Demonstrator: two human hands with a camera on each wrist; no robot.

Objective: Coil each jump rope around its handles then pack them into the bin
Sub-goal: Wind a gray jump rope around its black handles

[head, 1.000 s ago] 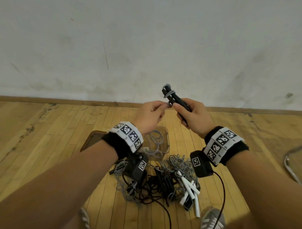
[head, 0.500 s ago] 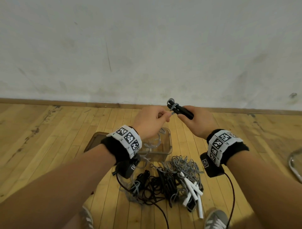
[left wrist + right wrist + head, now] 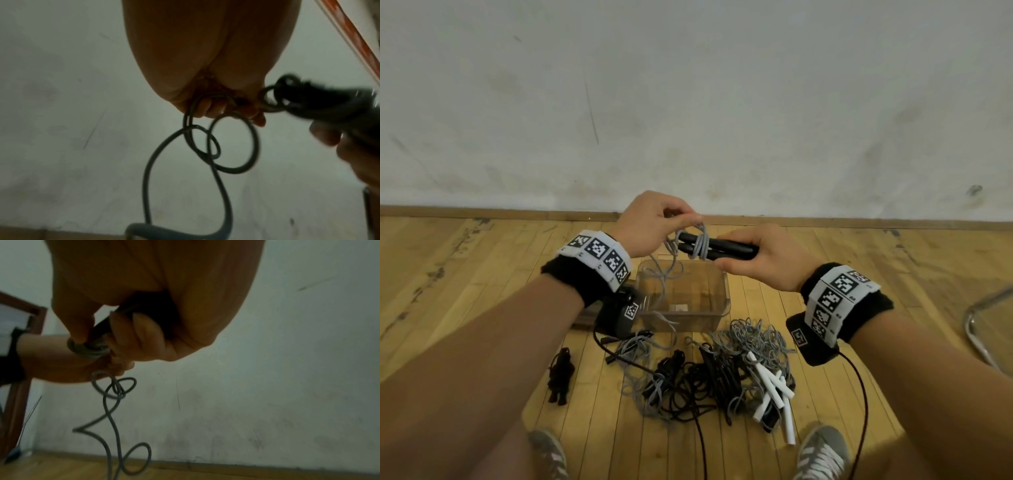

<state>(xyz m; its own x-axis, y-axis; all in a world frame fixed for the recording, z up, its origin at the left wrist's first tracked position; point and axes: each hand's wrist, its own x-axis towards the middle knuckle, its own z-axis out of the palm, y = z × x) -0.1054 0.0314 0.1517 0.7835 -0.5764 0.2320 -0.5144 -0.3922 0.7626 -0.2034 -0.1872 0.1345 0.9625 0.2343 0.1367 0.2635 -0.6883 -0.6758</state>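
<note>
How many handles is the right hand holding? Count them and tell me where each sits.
2, side by side in the right hand: far handle toward the wall, near handle toward the person, rope looped round both. The grip hides their right ends.

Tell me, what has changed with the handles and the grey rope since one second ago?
The right hand has tipped the black handles from pointing upward to lying level. The left hand has laid more grey rope turns around them. Both hands keep their hold; the bin stays put.
</note>
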